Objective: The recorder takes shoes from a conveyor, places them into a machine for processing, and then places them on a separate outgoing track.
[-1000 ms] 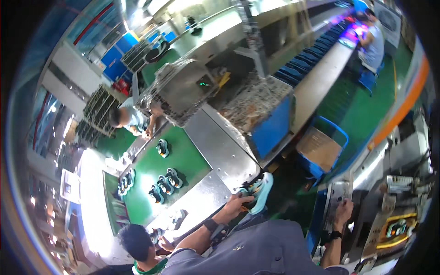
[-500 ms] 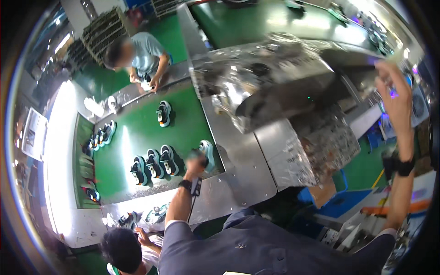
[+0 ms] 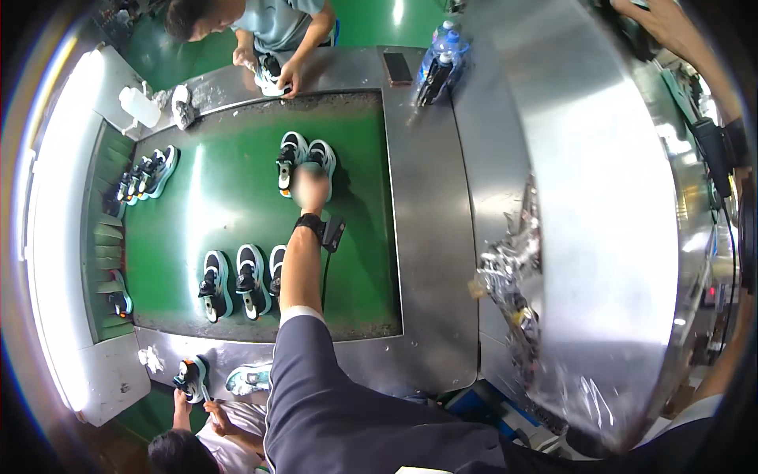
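"Nearest?"
"Three shoes in a row, at eight o'clock on the green worktop."
"And the left hand?"
"Farther up, at ten, covering part of a dark-and-pale shoe beside another shoe; blurred, so I can't tell its grip."
"Right hand?"
"At two, by the view's edge; can't tell whether clenched or released."

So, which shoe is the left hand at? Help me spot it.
Find the green surface inside the metal frame. Toward its far side, two dark and white sneakers stand side by side. You want the right sneaker: the person's left hand hides much of its near end, while its neighbour's shows orange.
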Tool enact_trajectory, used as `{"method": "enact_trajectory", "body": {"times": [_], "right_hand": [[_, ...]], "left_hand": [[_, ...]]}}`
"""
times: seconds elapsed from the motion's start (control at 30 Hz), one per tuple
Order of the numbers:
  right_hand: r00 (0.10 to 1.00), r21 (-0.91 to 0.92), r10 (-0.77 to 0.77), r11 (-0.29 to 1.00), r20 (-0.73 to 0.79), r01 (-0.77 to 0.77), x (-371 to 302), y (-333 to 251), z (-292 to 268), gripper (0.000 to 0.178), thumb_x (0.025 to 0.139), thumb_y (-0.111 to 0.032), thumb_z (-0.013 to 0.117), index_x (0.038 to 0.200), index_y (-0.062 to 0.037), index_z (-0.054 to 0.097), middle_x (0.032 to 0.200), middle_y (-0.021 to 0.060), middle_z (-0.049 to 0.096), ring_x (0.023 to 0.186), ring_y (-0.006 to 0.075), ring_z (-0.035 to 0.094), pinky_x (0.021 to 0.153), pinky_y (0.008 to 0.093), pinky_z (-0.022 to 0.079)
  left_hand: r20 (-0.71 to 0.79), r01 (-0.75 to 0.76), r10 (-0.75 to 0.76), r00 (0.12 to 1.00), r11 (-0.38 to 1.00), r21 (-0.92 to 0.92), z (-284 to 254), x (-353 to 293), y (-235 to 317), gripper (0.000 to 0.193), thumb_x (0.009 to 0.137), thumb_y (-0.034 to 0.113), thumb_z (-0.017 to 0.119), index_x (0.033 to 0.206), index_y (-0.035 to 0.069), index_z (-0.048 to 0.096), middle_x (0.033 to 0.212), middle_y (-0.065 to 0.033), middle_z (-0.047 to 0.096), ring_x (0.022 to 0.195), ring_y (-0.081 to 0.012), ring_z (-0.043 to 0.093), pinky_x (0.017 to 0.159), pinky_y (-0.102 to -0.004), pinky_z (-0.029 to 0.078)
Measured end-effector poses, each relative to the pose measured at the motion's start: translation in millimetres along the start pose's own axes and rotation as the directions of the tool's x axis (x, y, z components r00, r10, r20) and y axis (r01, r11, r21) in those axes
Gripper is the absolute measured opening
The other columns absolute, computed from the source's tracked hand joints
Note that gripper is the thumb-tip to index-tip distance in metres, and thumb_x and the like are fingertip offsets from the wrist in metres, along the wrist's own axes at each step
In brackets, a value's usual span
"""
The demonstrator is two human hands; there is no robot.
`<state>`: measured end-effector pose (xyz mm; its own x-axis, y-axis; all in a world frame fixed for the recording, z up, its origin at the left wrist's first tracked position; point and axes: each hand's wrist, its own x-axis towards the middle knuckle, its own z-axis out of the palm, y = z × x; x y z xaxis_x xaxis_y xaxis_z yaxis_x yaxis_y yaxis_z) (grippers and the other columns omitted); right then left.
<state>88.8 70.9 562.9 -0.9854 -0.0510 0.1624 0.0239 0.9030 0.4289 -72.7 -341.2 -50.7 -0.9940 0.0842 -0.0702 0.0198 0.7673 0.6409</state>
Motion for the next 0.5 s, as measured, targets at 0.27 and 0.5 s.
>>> {"method": "enact_trajectory", "body": {"times": [0.27,0.5], "right_hand": [[0.817,-0.184,0.561,0.824,0.130,-0.537,-64,54,-1,0.049,0.078,-0.035,0.075,0.101,0.0069,0.067,0.088,0.0208,0.069,0.088,0.0304,0.065,0.079,0.0352,0.050],[0.806,0.615,0.587,0.606,0.082,-0.504,-157,32,-27,0.038,0.077,-0.019,0.070,0.110,0.0003,0.065,0.089,0.0062,0.067,0.071,0.0146,0.061,0.064,0.0281,0.054]], "left_hand": [[-0.274,-0.192,0.205,0.940,0.979,0.071,1,40,-4,0.072,0.082,0.039,0.069,0.130,-0.005,0.038,0.118,-0.0293,0.055,0.106,-0.0434,0.057,0.091,-0.0472,0.047],[0.267,-0.173,0.337,0.903,0.854,-0.490,-11,-168,-45,0.048,0.086,0.015,0.065,0.127,-0.003,0.048,0.118,-0.0188,0.053,0.095,-0.0281,0.056,0.088,-0.0382,0.048]]}}
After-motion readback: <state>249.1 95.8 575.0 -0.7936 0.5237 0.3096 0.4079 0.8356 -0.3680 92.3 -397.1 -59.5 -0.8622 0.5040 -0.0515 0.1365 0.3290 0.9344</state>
